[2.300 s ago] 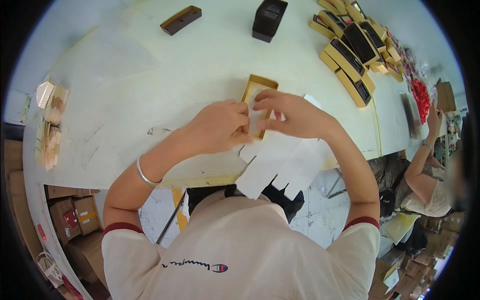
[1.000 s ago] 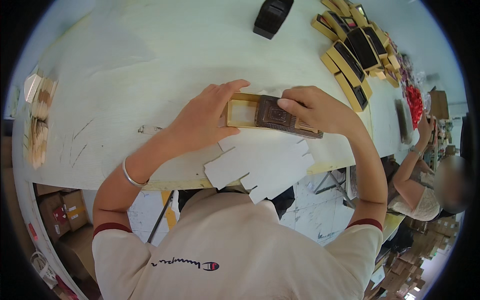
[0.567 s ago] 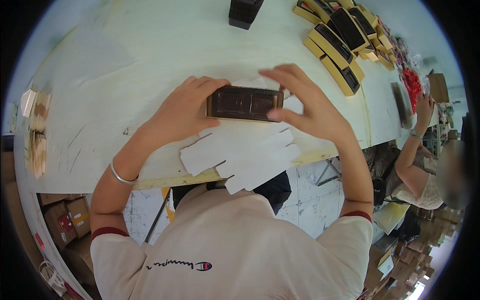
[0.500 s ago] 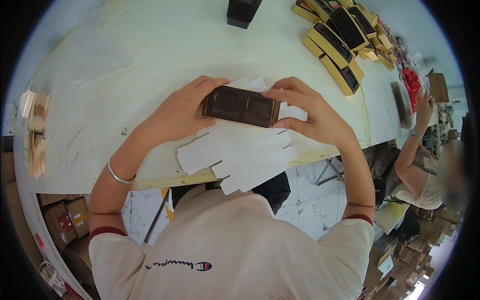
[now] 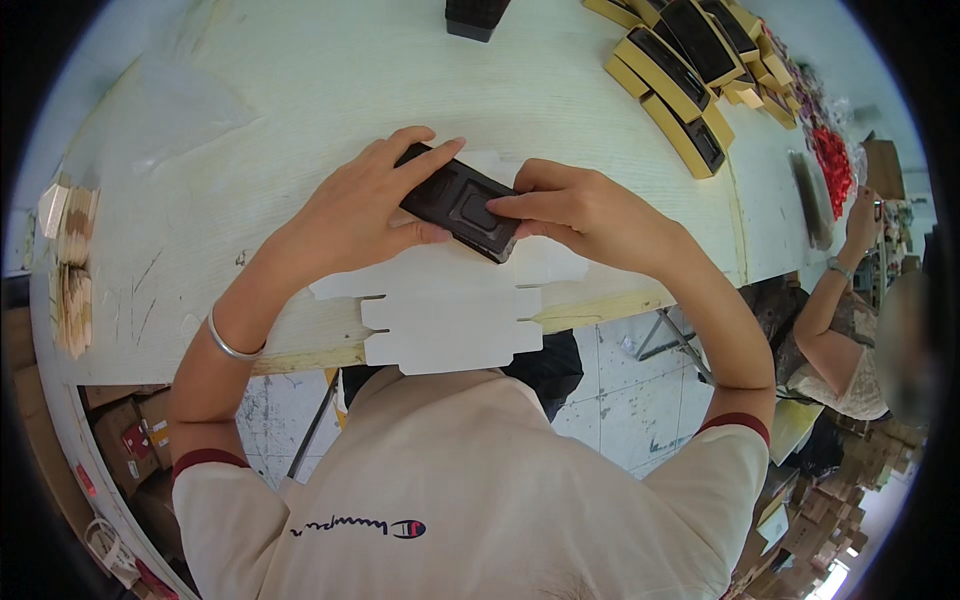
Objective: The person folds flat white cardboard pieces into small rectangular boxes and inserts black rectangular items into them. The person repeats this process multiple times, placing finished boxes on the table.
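Note:
A dark plastic tray [image 5: 468,203] with moulded recesses is tilted over the table, its right end nearer to me. My left hand [image 5: 365,205] grips its left end, fingers at the far edge and thumb at the near edge. At the other end, my right hand [image 5: 575,208] pinches the tray, one fingertip lying in a recess. Beneath it lies a flat white cardboard box blank [image 5: 450,325] with slotted flaps, its near part reaching over the table's front edge. The hands and tray hide part of the blank.
Gold boxes with dark trays [image 5: 680,90] are heaped at the far right. Dark stacked trays [image 5: 474,18] stand at the far edge. Folded card pieces [image 5: 72,265] line the left side of the table [image 5: 230,170]. A co-worker's arm [image 5: 840,280] shows at right.
The tray has turned clockwise, its right end coming nearer to me. My right fingers have shifted onto its recessed face. The white blank has swung round and now lies squarer to the table edge.

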Motion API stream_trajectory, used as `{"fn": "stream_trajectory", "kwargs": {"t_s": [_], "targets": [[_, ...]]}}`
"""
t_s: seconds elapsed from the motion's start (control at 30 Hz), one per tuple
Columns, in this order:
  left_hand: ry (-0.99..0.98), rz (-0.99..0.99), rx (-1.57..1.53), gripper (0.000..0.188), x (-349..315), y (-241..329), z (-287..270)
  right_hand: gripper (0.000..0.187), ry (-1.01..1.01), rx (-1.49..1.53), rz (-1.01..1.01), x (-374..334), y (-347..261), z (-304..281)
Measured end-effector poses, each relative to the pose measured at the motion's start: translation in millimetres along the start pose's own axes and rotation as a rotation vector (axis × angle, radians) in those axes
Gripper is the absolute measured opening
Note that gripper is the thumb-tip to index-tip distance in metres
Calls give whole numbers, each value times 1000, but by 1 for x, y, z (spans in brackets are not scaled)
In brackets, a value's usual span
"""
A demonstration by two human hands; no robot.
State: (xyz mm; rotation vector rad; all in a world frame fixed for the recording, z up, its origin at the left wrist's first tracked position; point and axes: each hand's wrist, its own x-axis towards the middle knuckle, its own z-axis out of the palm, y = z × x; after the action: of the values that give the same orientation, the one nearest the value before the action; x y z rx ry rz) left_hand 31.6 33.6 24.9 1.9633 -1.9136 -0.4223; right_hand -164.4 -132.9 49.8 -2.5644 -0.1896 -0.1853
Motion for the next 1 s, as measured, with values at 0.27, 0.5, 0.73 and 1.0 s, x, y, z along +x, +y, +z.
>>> {"fn": "stream_trajectory", "kwargs": {"t_s": [0.27, 0.5, 0.73, 1.0], "targets": [[-9, -24, 130, 85, 2, 13, 0, 37, -86, -460, -161, 2, -2, 6], [142, 79, 323, 85, -6, 8, 5, 68, 20, -455, -61, 3, -27, 6], [1, 162, 286, 82, -4, 10, 6, 89, 49, -408, 108, -12, -30, 59], [175, 140, 70, 79, -8, 8, 0, 57, 276, -228, 221, -10, -16, 43]]}}
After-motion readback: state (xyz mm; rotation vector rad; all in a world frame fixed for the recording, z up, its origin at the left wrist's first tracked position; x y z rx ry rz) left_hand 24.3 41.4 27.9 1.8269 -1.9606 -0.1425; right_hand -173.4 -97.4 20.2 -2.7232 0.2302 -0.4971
